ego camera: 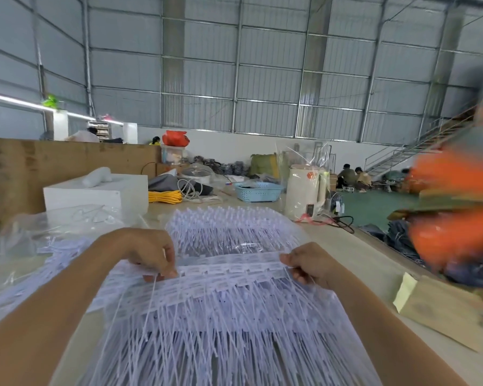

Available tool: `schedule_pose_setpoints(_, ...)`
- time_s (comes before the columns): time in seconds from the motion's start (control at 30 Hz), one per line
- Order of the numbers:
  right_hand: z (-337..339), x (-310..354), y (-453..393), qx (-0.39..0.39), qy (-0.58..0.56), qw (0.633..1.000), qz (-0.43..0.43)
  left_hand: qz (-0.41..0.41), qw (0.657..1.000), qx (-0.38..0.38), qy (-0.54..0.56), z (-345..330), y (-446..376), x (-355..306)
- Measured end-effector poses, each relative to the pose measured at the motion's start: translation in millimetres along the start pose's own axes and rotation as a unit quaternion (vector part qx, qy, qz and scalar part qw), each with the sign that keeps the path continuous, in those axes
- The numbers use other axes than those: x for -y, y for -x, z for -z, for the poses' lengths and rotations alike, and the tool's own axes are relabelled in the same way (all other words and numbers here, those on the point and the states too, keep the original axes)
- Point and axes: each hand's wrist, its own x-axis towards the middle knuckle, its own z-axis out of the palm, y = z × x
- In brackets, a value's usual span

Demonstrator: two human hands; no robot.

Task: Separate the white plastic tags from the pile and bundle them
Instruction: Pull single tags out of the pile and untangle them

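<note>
**White plastic tags: both hands pinching one strip above the pile**

White plastic tags (229, 307), thin strips with flat printed heads and long tails, are lying in a big layered pile on the pale worktable (374, 263), directly in front of the person. Tails are fanning toward the camera; a second layer is fanning away.

Head view:
- Left hand (151, 252) is reaching in from the left, fingers curled, thumb and fingertips pinching the left end of a joined row of tag heads.
- Right hand (307, 263) is pinching the right end of the same row, fingers curled around it.
- The row is stretching between the hands, just above the pile.
- Clear plastic bags (39, 240) are lying left of the pile, touching it.
- A white foam block (95, 193), a light blue plastic basket (258, 192) and a cream electric kettle (304, 190) are standing farther back on the table.
- An orange blurred shape (455, 207) is filling the right edge; can't tell what it is.
</note>
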Motion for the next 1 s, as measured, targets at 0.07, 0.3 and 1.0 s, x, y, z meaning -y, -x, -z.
schedule_pose_setpoints(0.07,1.1,3.5,0.5,0.012,0.001,1.0,0.011,0.012,1.0,-0.004,-0.006,-1.1,-1.6,-1.5)
schedule_pose_setpoints(0.3,-1.3,3.8,6.7,0.057,0.012,0.998,0.013,0.049,0.995,-0.015,-0.084,-1.8,-2.5,-11.0)
schedule_pose_setpoints(1.0,-15.2,13.3,8.5,0.038,-0.157,0.987,0.001,-0.167,0.97,-0.177,0.007,-55.2,-39.0,-100.8)
